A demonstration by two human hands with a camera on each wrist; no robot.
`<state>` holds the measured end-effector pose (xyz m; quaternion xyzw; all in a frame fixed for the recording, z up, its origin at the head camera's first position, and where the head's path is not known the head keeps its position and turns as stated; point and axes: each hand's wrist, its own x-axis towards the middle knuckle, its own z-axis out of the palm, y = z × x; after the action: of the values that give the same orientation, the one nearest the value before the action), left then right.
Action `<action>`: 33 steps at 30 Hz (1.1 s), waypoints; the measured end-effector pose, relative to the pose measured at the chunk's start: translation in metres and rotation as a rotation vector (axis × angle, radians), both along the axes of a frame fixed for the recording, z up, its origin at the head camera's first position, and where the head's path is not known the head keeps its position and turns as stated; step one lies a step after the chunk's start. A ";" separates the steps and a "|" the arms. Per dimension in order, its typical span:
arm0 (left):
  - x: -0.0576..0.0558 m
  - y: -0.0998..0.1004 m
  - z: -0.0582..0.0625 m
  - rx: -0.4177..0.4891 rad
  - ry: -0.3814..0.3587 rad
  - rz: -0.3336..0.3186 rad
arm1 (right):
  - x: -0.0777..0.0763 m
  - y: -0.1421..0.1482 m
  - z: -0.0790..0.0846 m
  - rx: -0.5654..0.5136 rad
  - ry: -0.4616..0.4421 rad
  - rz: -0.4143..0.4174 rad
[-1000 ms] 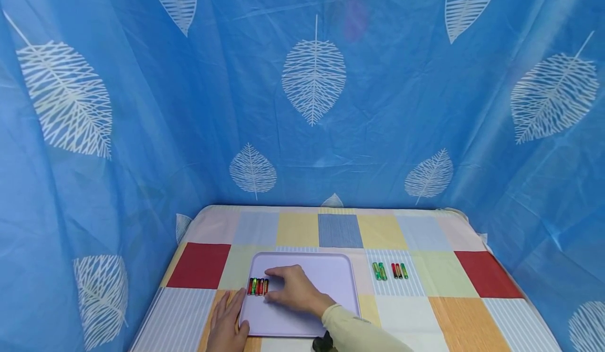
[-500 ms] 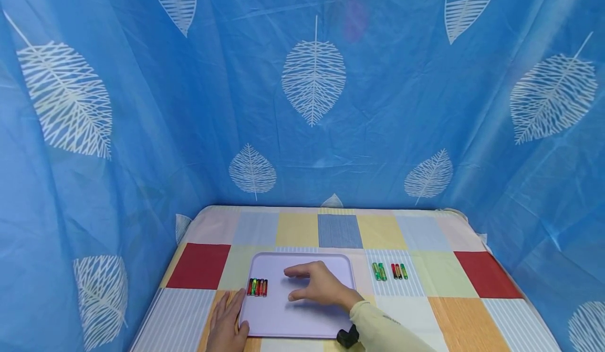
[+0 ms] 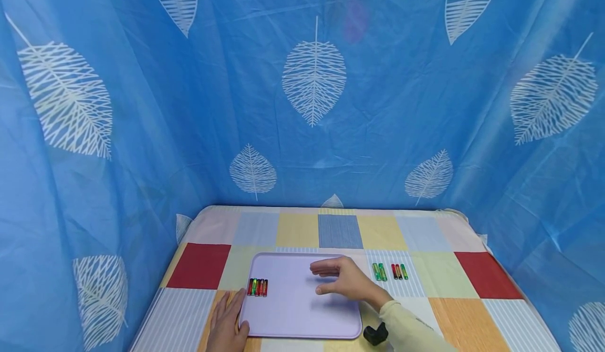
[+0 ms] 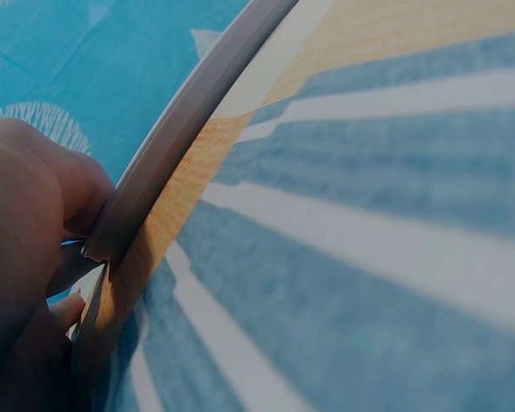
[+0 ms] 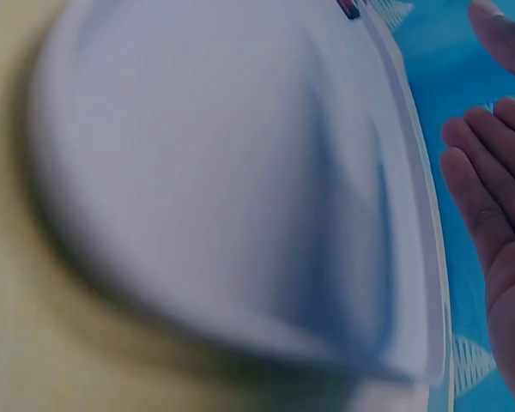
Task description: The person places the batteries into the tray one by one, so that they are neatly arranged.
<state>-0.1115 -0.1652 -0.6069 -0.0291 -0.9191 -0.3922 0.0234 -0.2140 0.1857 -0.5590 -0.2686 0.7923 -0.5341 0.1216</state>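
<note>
My left hand [image 3: 228, 323] rests at the left front corner of a pale lilac tray [image 3: 293, 320], fingers extended along its side and thumb near the corner. In the left wrist view that hand [image 4: 26, 223] touches the tray's rim [image 4: 184, 129]. A tight row of several red and green batteries [image 3: 257, 287] lies on the tray at its left edge. Above the tray's right half hovers my right hand [image 3: 347, 278], thumb apart from the fingers and nothing between them. The right wrist view shows its straight fingers [image 5: 489, 172] held together.
Right of the tray, two green batteries [image 3: 379, 271] lie side by side on the patchwork tablecloth [image 3: 337, 231]. Beside them lie three thinner batteries [image 3: 399, 271], red and green. A black object [image 3: 375, 334] sits by the right sleeve. A blue leaf-print curtain [image 3: 378, 105] surrounds the table.
My right hand has moved rightward from beside the battery row to above the tray's right side, its thumb and fingers apart. The left hand and the batteries have stayed put.
</note>
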 end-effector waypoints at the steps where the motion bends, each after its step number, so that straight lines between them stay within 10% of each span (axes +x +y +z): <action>1: 0.000 0.000 0.000 0.004 -0.004 0.002 | 0.000 0.005 0.000 0.000 -0.001 -0.010; 33: -0.002 0.000 -0.001 0.038 -0.045 0.000 | 0.014 0.142 0.019 0.130 0.028 -0.229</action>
<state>-0.1139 -0.1653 -0.6080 -0.0201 -0.9119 -0.4100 0.0033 -0.2004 0.3274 -0.5400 -0.1756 0.8523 -0.4882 0.0658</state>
